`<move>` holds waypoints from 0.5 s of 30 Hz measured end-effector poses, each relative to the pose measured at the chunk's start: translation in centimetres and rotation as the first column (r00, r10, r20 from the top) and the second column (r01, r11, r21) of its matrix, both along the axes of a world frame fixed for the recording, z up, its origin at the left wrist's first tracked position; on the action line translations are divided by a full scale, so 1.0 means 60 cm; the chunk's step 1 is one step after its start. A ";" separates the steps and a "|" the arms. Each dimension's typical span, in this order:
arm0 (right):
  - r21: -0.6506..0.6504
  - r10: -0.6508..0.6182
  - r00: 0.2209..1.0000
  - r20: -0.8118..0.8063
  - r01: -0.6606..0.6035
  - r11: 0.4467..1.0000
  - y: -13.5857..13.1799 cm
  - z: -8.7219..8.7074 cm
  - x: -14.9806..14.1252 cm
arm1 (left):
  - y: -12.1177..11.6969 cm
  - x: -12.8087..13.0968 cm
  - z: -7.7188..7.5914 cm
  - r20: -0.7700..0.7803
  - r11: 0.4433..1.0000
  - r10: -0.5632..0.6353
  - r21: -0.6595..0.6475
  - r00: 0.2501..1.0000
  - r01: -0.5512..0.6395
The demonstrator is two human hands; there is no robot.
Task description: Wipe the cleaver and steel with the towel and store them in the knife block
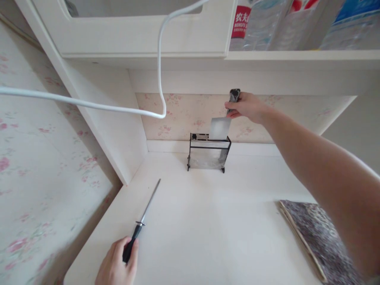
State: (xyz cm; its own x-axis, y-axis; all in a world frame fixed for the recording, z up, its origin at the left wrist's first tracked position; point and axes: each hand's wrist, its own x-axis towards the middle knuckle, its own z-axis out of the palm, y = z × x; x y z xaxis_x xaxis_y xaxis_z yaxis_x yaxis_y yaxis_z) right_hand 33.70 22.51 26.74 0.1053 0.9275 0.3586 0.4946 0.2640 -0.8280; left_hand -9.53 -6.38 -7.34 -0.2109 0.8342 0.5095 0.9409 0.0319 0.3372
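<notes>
My left hand [118, 261] is wrapped round the black handle of a sharpening steel [151, 200], whose metal rod points away over the white tabletop. At the back, my right hand [245, 107] grips the dark, worn handle of a cleaver [219, 128]. Its broad blade hangs downward, with the lower edge at the top slots of a knife rack [208, 156]. How far the blade reaches into the slots I cannot tell. The rack has a black frame and clear sides, and stands upright near the back wall.
A white cable [113, 107] loops across the upper left in front of the cabinet [142, 35]. Plastic bottles [264, 23] stand on the shelf at upper right. A folded patterned cloth [314, 233] lies on the tabletop [208, 221] at right, partly behind my right forearm.
</notes>
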 end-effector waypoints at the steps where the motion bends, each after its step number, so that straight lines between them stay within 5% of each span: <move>1: 0.026 0.017 1.000 -0.010 -0.017 1.000 -0.007 0.009 0.003 | -0.001 0.000 -0.001 -0.008 1.000 -0.019 0.006 1.000 0.019; 8: 0.202 0.113 0.991 -0.066 -0.097 0.975 -0.067 0.027 0.010 | -0.007 0.001 -0.004 -0.013 0.999 -0.021 0.036 1.000 0.021; 15: 0.607 0.104 0.994 -0.045 -0.056 0.793 -0.205 -0.058 -0.039 | -0.013 0.006 0.004 -0.019 0.992 -0.080 0.093 0.997 0.082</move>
State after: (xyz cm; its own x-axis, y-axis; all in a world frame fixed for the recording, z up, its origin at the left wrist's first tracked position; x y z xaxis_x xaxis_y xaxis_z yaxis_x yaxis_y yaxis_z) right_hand 31.34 10.20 23.27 0.0879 0.5306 0.8431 0.3948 0.7584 -0.5185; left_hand -9.18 -7.18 -7.10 -0.1363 0.7968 0.5886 0.9441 -0.0756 0.3210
